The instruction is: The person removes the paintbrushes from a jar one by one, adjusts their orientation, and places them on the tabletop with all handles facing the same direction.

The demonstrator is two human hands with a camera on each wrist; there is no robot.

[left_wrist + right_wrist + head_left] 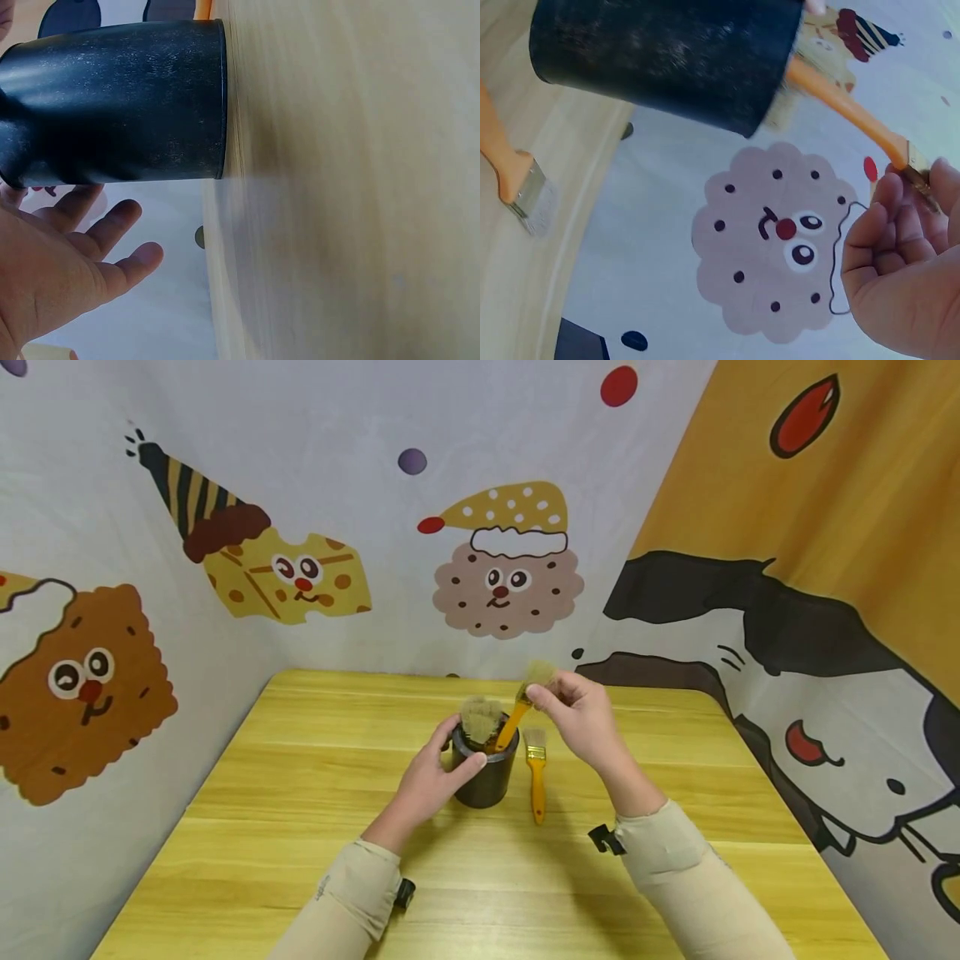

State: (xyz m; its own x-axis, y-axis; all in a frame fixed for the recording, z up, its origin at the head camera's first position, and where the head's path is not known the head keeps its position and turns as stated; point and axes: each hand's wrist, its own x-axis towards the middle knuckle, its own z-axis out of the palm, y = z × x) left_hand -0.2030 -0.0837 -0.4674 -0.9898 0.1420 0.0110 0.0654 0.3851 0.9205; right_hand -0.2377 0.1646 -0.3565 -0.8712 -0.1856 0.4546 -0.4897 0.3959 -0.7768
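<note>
A black cylindrical cup (482, 785) stands upright on the table, bristle tops of brushes (480, 718) sticking out of it. My left hand (429, 779) holds the cup near its rim, thumb on the near side and fingers at the left; in the left wrist view some fingertips (146, 253) stand apart from the wall. Between thumb and fingers, my right hand (588, 718) pinches a paintbrush (513, 724) by its metal ferrule, bristles up. The orange handle (844, 106) slants down into the cup's mouth, its end hidden inside. Another orange-handled paintbrush (537, 777) lies right of the cup.
The wooden table (315, 827) ends at the back against a white cloth (360, 643) printed with cartoon figures. A cloth with a cow print (847, 718) hangs along the right side.
</note>
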